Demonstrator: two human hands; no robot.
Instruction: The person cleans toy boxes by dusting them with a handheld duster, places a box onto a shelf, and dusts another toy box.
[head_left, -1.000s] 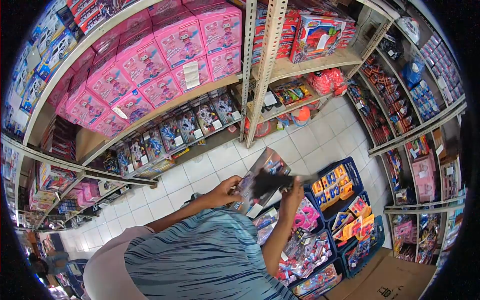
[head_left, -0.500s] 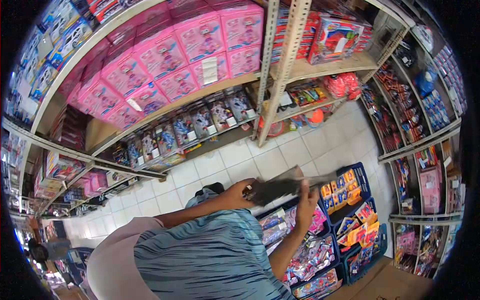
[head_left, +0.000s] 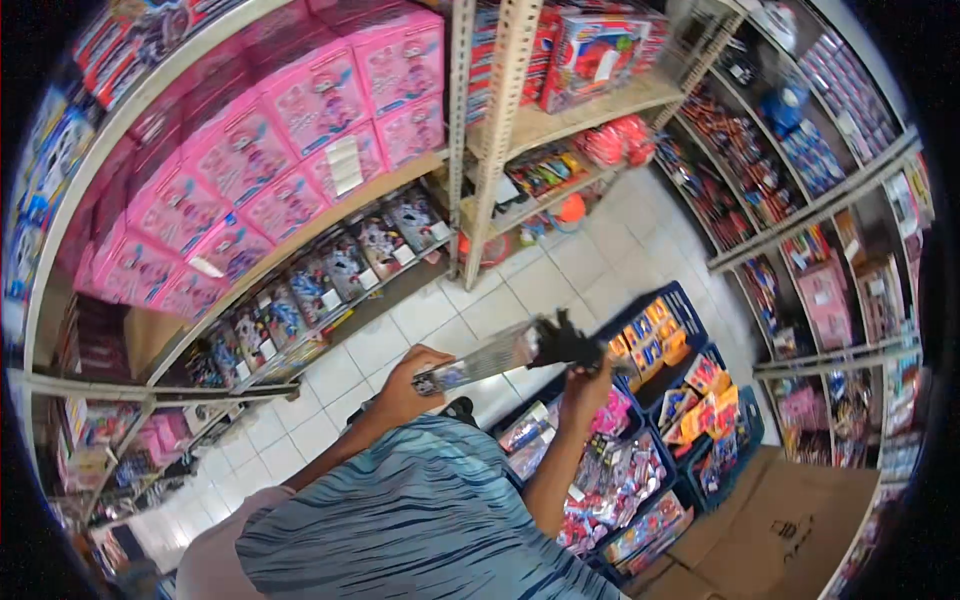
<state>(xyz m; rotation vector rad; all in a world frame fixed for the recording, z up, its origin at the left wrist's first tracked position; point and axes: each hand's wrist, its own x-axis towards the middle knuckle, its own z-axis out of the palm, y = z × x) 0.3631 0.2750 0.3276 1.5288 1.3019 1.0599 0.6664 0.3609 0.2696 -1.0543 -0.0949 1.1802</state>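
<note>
My left hand [head_left: 410, 385] is closed round the near end of a long clear plastic package [head_left: 488, 361], which has a printed panel at that end. The package points away to the right, above the tiled floor. Against its far end lies a black, ragged-edged thing [head_left: 565, 342], too blurred to name for sure. My right hand [head_left: 588, 393] grips this black thing from below, its fingers partly hidden by it. Below my right hand are blue baskets [head_left: 672, 432] of packaged toys.
Pink boxes [head_left: 240, 150] fill the shelf at left, with boxed figures [head_left: 345, 272] beneath. A perforated metal post [head_left: 490, 150] rises ahead. Packed shelves [head_left: 800, 260] line the right. A cardboard box [head_left: 780, 525] stands at lower right, beyond the baskets.
The clear package is now plainly seen, with the black thing moved from over it to its far end. My left hand has turned and moved left; the whole view has shifted.
</note>
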